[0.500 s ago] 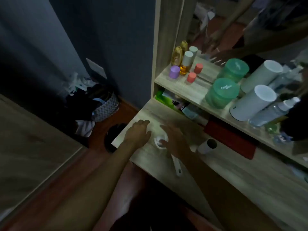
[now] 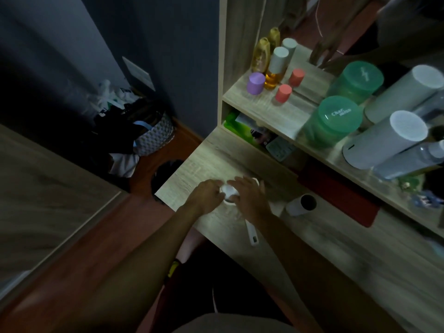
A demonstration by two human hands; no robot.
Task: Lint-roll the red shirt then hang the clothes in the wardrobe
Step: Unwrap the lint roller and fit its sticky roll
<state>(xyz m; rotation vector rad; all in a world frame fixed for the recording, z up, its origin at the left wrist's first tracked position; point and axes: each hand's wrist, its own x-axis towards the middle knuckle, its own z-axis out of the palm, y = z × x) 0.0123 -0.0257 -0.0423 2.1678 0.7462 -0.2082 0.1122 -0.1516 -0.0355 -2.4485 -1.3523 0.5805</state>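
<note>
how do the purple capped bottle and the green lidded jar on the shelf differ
The purple-capped small bottle stands at the shelf's left end; the wide green-lidded translucent jar sits farther right. The bottle is much narrower and its cap is plain, while the jar's lid carries white lettering. Both stand upright on the same pale wooden shelf.

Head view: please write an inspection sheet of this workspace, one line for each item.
Surface: wooden desk, dim light.
Job's things: white lint roller on the desk under both hands; red shirt not seen.
Clutter: spare roll; bottles and green jars on the shelf.
Grip: left hand and right hand rest on the roller head; hold unclear.
Cables: nothing seen.
Surroundings: laundry basket on the floor, dark wall.
</note>
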